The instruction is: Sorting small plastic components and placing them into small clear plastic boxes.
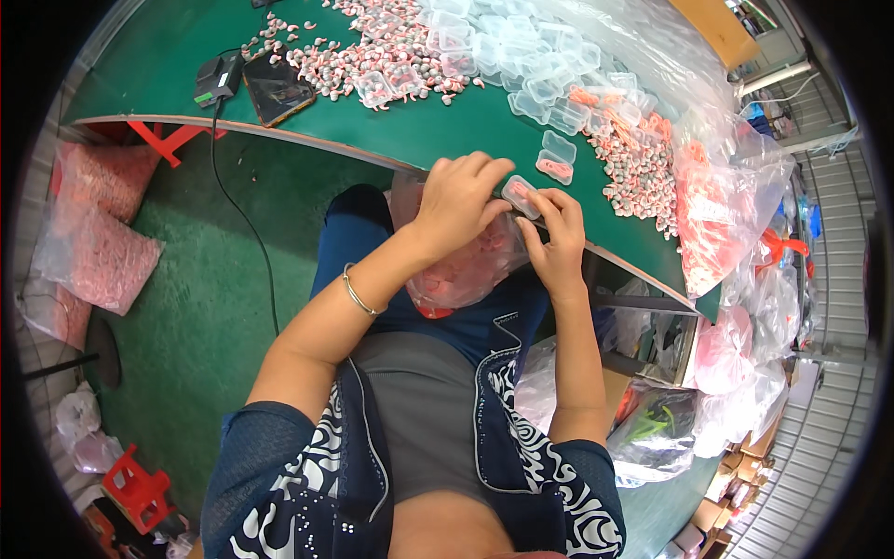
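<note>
A small clear plastic box [518,194] with pink contents is held between my two hands at the table's near edge. My right hand [559,228] pinches its right side with thumb and fingers. My left hand [458,200] curls at the box's left end, thumb and forefinger against it; the other fingers are bent under and partly hidden. Just beyond stands another clear box [556,158], its lid up and pink pieces inside. In my lap, beneath the hands, rests a clear bag [466,270] of pink pieces.
On the green table [363,130] lie a heap of clear boxes [531,56], piles of small pink-and-grey pieces [643,182], a phone [277,88] and a black device with a cable [218,79]. A large plastic bag [712,214] hangs over the right edge. Filled bags [107,242] sit on the left floor.
</note>
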`<state>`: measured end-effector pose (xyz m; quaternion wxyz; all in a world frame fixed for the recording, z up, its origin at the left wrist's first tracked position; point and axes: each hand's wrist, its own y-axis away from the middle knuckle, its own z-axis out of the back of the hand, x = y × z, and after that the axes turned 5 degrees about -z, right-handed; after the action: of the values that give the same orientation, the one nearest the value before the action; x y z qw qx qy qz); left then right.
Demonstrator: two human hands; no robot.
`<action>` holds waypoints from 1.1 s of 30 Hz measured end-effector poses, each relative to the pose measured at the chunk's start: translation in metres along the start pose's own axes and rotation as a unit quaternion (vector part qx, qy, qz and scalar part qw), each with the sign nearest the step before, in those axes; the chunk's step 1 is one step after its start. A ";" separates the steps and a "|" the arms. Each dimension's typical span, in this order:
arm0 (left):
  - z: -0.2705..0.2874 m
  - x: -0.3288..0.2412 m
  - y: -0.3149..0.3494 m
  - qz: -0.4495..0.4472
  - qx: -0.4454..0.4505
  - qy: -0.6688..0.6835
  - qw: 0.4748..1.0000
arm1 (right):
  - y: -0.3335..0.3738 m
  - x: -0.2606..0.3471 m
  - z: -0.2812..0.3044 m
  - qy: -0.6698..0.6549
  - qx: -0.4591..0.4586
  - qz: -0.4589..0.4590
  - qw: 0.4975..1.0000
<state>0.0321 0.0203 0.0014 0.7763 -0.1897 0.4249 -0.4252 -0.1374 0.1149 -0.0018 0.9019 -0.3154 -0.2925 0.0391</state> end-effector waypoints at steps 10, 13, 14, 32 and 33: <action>0.004 0.025 -0.008 -0.102 0.105 0.160 0.976 | -0.004 0.012 0.003 -0.080 0.029 -0.075 0.994; 0.012 0.020 -0.003 -0.068 0.085 0.219 0.970 | -0.011 0.022 0.008 -0.139 0.084 -0.122 0.979; 0.015 0.018 0.000 -0.047 0.087 0.221 0.970 | -0.013 0.023 0.009 -0.158 0.101 -0.135 0.973; -0.014 0.016 0.043 -0.060 0.186 0.145 0.970 | -0.068 -0.040 0.014 0.081 0.063 -0.128 0.987; 0.002 0.010 0.026 -0.076 0.152 0.166 0.971 | -0.063 -0.036 0.012 0.076 0.037 -0.098 0.992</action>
<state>0.0495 0.0268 -0.0193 0.6804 -0.0280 0.4624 -0.5679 -0.1810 0.0618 0.0251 0.9320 -0.2538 -0.2511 -0.0628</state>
